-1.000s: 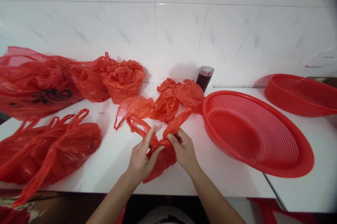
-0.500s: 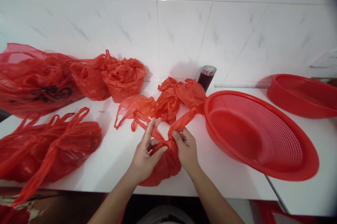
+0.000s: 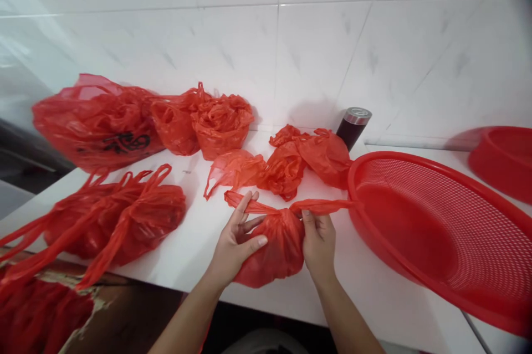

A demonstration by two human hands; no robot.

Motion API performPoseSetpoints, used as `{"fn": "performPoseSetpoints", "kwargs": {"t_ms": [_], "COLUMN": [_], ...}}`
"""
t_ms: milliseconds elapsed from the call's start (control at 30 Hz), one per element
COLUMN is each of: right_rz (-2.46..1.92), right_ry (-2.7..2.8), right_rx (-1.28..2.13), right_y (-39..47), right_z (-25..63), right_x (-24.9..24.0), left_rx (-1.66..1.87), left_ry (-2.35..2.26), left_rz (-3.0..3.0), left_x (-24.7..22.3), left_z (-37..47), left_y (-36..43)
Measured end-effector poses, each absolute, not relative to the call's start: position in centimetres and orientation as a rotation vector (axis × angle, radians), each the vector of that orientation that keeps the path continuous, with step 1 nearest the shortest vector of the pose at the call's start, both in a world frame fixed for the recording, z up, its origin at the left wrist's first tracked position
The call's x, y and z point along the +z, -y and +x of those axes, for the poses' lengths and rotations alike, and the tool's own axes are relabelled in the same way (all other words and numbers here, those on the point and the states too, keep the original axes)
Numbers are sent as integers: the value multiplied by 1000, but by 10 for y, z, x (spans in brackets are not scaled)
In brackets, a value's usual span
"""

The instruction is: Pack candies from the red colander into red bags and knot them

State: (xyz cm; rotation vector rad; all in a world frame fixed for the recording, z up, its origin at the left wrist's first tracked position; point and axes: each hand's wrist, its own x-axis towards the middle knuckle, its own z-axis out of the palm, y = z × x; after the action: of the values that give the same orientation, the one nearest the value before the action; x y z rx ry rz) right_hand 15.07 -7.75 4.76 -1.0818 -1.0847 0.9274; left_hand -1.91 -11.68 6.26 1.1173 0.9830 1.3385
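A filled red plastic bag [image 3: 276,251], its neck knotted and its two handles stretched out sideways, sits at the front of the white table between my hands. My left hand [image 3: 235,240] cups its left side, thumb on the front and some fingers behind, under the left handle. On the opposite side, my right hand [image 3: 319,240] grips the bag just below the right handle, with its thumb near the knot. Crumpled red bags [image 3: 285,168] lie right behind. What is inside the knotted bag cannot be made out.
Knotted, filled red bags [image 3: 120,224] lie at the left front edge of the table [image 3: 187,254]. More red bags [image 3: 222,124] stand along the tiled wall. A dark tumbler [image 3: 353,127] is at the back. To the right are a red colander [image 3: 409,232] and a red basin [image 3: 502,163].
The handles, raised and pinched near the neck before, now lie out sideways from a tight knot. Both hands have shifted down onto the bag's sides. The view has turned left.
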Motion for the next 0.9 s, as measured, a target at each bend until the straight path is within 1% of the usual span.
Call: {"fn": "performPoseSetpoints", "kwargs": {"t_ms": [133, 233, 333, 400, 467, 533, 600, 667, 700, 800, 900], "right_rz": [-1077, -1090, -1106, -1125, -1144, -1141, -1120, -1099, -1089, -1062, -1057], "right_ry": [1220, 1255, 1247, 1256, 1256, 1264, 1291, 1310, 1310, 1277, 1239], "right_rx": [877, 901, 942, 965, 968, 976, 993, 1006, 1016, 1084, 1134], "right_y": [81, 81, 80, 78, 76, 75, 76, 80, 82, 89, 92], "right_z": [148, 144, 144, 146, 151, 155, 155, 153, 152, 149, 151], "right_x": [42, 38, 34, 34, 35, 38, 42, 46, 48, 53, 56], "left_rx": [1350, 1275, 1072, 879, 774, 884, 1155, 1323, 1309, 1071, 972], "left_ry": [-1190, -1433, -1674, -1766, -1842, -1966, -2063, -1989, -1888, -1644, -1617], "left_rz": [1218, 1341, 1547, 1650, 1719, 1793, 1888, 2035, 2128, 2264, 2219], "left_x": [54, 53, 56, 59, 64, 73, 82, 89, 90, 89, 88], "left_z": [-31, -37, -46, -56, -67, -71, -65, -48, -38, -15, -10], "left_y": [119, 124, 130, 134, 137, 139, 138, 134, 131, 120, 109]}}
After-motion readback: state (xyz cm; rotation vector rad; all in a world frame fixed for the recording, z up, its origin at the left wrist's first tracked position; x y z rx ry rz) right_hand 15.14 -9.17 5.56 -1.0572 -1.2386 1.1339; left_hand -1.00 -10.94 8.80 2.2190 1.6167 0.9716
